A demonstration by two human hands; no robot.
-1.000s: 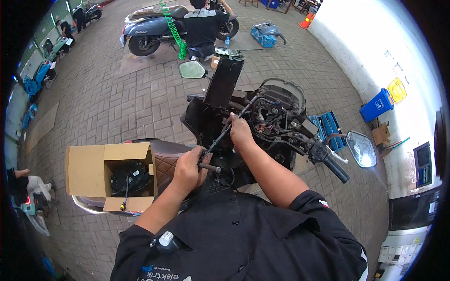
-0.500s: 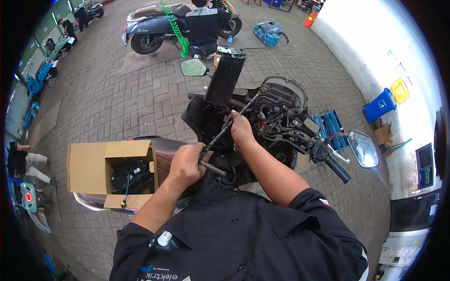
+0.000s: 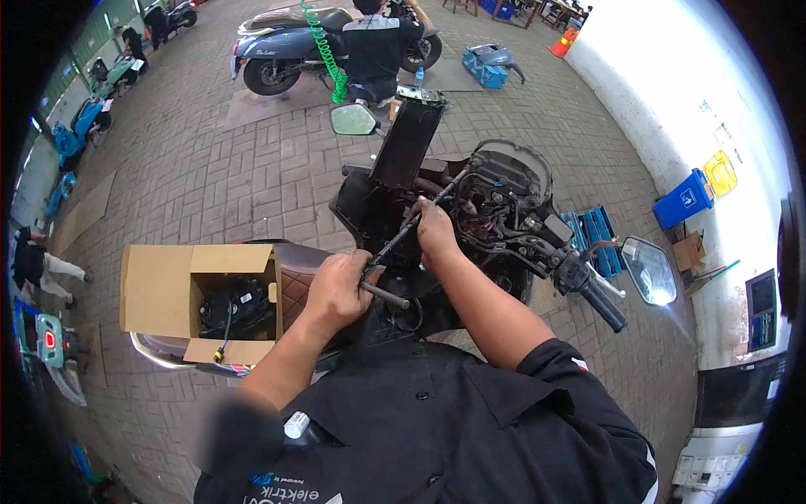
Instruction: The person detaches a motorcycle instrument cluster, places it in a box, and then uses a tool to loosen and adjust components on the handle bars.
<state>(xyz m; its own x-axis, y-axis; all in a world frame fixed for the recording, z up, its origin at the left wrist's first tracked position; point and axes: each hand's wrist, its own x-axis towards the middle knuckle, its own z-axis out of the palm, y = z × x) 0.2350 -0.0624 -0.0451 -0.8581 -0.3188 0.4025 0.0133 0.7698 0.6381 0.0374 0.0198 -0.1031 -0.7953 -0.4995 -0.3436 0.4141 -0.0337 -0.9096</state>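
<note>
My left hand point(image 3: 340, 290) is closed around a dark tape-wrapped wiring harness point(image 3: 393, 246). A grey sleeved end point(image 3: 389, 296) sticks out past its fingers toward me. Further along the same harness, my right hand point(image 3: 435, 232) grips it, fingers curled round. From there the harness runs up toward the opened front of a scooter, where bare wires and connectors point(image 3: 485, 217) show beside the instrument housing point(image 3: 508, 168). A black panel point(image 3: 409, 143) stands upright just beyond my hands. What lies under my palms is hidden.
An open cardboard box point(image 3: 155, 290) holding a black part point(image 3: 235, 308) sits on the brown seat point(image 3: 298, 290) at left. The right handlebar grip point(image 3: 604, 304) and mirror point(image 3: 648, 270) jut out at right. A blue toolbox point(image 3: 598, 244) stands beyond. A co-worker point(image 3: 374, 55) crouches by another scooter.
Both hands keep their hold on the harness, almost unmoved. The whole view has shifted slightly.
</note>
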